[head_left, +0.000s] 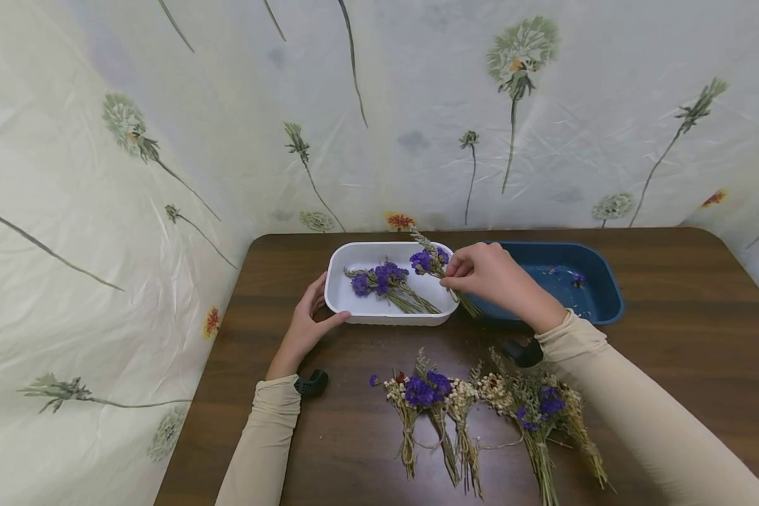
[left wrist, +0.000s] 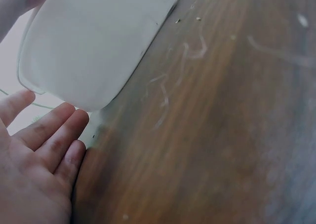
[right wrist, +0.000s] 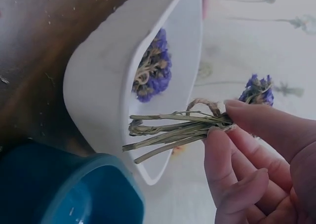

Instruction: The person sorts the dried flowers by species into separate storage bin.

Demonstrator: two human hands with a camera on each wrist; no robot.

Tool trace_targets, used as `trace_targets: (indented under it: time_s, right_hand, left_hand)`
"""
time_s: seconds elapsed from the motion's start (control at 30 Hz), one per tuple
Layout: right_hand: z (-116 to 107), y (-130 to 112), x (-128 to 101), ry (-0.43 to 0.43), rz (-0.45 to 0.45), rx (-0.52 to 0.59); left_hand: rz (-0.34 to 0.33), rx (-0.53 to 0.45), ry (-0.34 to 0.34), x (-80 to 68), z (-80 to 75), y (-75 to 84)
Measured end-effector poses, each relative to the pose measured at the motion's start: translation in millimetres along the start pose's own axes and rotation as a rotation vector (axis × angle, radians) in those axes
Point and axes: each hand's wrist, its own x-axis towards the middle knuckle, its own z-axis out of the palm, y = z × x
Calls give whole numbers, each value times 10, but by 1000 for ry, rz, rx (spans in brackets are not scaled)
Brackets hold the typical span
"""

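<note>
In the head view, my right hand (head_left: pixel 490 270) pinches a small bunch of dried purple flowers (head_left: pixel 431 261) over the right end of a white basin (head_left: pixel 392 320). The right wrist view shows the twine-tied stems (right wrist: pixel 173 130) between thumb and fingertips, cut ends pointing away from the palm. Similar purple bunches (head_left: pixel 382 279) lie inside the basin. My left hand (head_left: pixel 306 320) rests against the basin's left end, thumb along the front rim. Fairly straight fingers (left wrist: pixel 49 128) touch its outer wall in the left wrist view.
A blue basin (head_left: pixel 607 281) holding some purple flower scraps stands right of the white one. Several tied dried bunches (head_left: pixel 439 407) lie in front, linked by thin string; another group of bunches (head_left: pixel 544 414) is partly behind the right forearm. A dandelion-patterned sheet (head_left: pixel 411 105) hangs behind the table.
</note>
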Motion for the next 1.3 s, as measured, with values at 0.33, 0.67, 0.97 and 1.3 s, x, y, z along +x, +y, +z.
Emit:
trace_targets:
  time_s: [0.33, 0.67, 0.97, 1.3]
  right_hand:
    - [63, -68, 371, -82, 8, -25]
    - [155, -126, 699, -161, 35, -93]
    - [324, -210, 904, -274, 100, -193]
    - [434, -275, 988, -313, 143, -256]
  left_hand:
    - [13, 10, 3, -63, -11, 167]
    - [9, 5, -4, -73, -10, 158]
    - [-5, 4, -2, -59, -10, 136]
    - [11, 17, -6, -61, -10, 199]
